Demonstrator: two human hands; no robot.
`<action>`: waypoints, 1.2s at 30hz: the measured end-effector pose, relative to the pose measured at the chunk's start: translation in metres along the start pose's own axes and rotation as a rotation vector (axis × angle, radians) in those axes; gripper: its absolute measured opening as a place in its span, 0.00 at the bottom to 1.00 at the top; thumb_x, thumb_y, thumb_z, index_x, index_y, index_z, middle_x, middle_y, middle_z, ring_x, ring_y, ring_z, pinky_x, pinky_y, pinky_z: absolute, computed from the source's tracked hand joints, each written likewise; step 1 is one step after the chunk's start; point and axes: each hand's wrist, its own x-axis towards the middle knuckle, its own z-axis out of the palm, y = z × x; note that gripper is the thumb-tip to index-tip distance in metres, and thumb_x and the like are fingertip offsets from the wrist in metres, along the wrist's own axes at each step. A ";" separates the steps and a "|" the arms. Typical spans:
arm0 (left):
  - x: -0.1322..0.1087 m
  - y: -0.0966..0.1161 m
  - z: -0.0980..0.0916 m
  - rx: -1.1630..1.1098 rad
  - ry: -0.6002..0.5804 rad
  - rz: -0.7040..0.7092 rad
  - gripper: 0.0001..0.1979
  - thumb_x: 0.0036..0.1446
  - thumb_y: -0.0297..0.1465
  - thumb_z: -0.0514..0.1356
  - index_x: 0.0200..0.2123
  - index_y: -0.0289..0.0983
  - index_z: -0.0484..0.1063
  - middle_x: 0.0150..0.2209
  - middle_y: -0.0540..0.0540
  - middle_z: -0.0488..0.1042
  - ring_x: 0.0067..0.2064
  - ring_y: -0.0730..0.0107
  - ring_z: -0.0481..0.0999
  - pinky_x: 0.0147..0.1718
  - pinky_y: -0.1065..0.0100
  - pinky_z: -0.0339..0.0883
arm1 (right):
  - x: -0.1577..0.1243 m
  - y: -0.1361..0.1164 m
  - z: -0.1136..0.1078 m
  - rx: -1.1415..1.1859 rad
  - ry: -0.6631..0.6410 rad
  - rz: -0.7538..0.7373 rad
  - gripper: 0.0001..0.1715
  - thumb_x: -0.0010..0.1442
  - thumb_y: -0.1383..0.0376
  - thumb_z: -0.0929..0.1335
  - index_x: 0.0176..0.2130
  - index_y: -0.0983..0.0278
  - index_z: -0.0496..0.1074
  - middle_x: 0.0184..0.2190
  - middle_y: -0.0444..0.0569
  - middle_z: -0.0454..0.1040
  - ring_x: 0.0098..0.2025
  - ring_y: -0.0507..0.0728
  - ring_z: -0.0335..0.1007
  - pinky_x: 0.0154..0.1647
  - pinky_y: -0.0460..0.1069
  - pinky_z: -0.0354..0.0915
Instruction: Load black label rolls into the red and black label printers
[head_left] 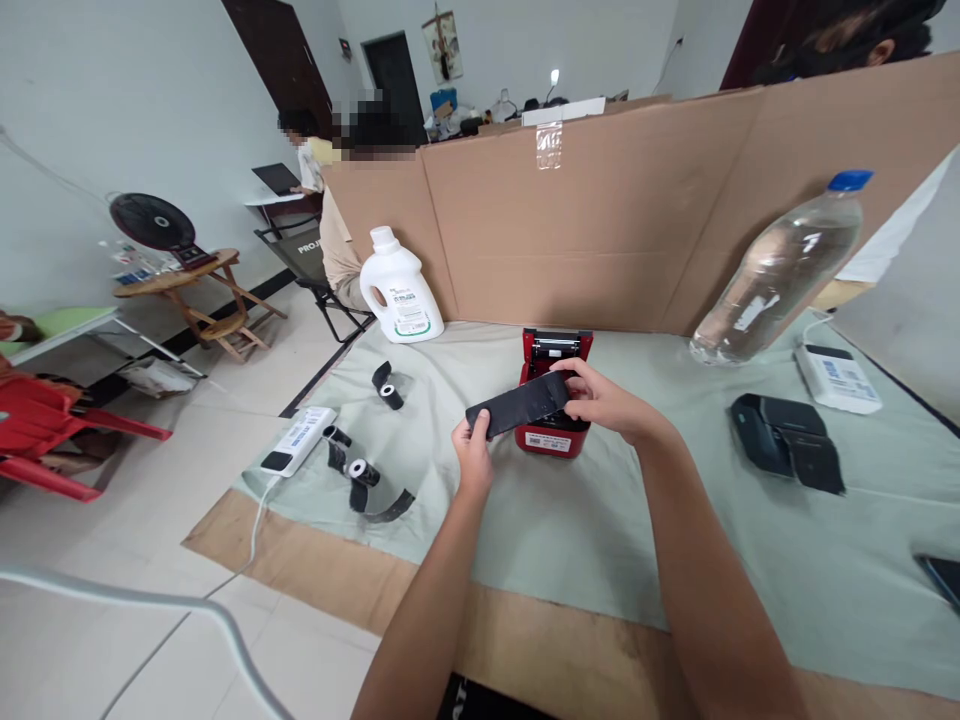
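Between my hands a black paper strip is stretched out, tilted up to the right. My left hand pinches its lower left end, thumb on top. The fingers of my right hand are closed on the other end. Just behind and below the strip stands a small red label printer with its lid up; the strip and my right hand cover part of its inside. To the left lie several small rolls, among them a black roll with a loose curled tail and another black roll.
A cardboard screen closes off the back of the cloth-covered table. A white jug and a large water bottle stand before it. A black device lies right; white power strips lie at both sides.
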 end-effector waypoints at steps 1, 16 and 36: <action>-0.002 0.000 0.000 0.014 -0.016 0.010 0.24 0.46 0.48 0.71 0.22 0.34 0.68 0.20 0.55 0.64 0.23 0.80 0.62 0.22 0.76 0.59 | 0.000 -0.003 0.001 -0.002 0.008 0.013 0.28 0.52 0.67 0.68 0.53 0.55 0.64 0.36 0.43 0.74 0.32 0.52 0.67 0.32 0.47 0.63; -0.028 -0.012 0.003 0.291 -0.243 0.095 0.22 0.58 0.46 0.61 0.21 0.35 0.66 0.21 0.52 0.59 0.26 0.75 0.58 0.25 0.71 0.54 | 0.045 0.013 0.009 -0.865 0.281 -0.032 0.16 0.62 0.69 0.67 0.49 0.63 0.76 0.51 0.54 0.78 0.53 0.62 0.73 0.51 0.52 0.64; -0.033 -0.013 0.014 0.315 -0.586 -0.155 0.30 0.54 0.55 0.60 0.15 0.37 0.65 0.12 0.53 0.60 0.18 0.77 0.56 0.21 0.70 0.49 | 0.047 0.027 0.002 -0.526 0.860 -0.124 0.18 0.63 0.55 0.63 0.42 0.62 0.77 0.41 0.55 0.79 0.44 0.62 0.72 0.50 0.57 0.64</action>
